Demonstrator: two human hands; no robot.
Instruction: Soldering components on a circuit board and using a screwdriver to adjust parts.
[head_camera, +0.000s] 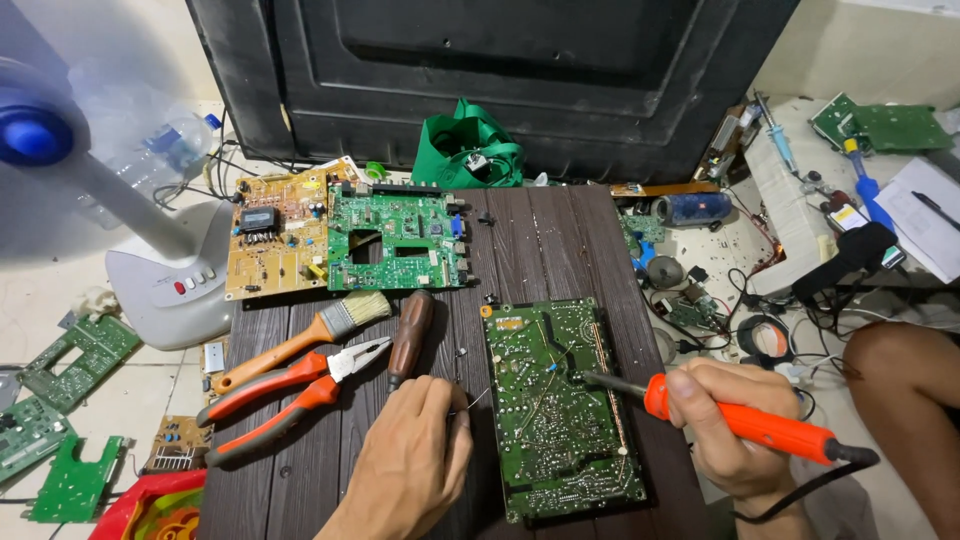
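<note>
Right hand grips an orange-handled soldering iron, fingers wrapped round the handle, tip resting on the green circuit board; the board lies flat on the dark desk, right of centre; left hand sits just beside the board's left edge, fingers pinched on a thin solder wire angled toward the board; left of that hand lie a brown-handled screwdriver, orange-handled pliers and a paintbrush; two further boards rest at the desk's far left corner
</note>
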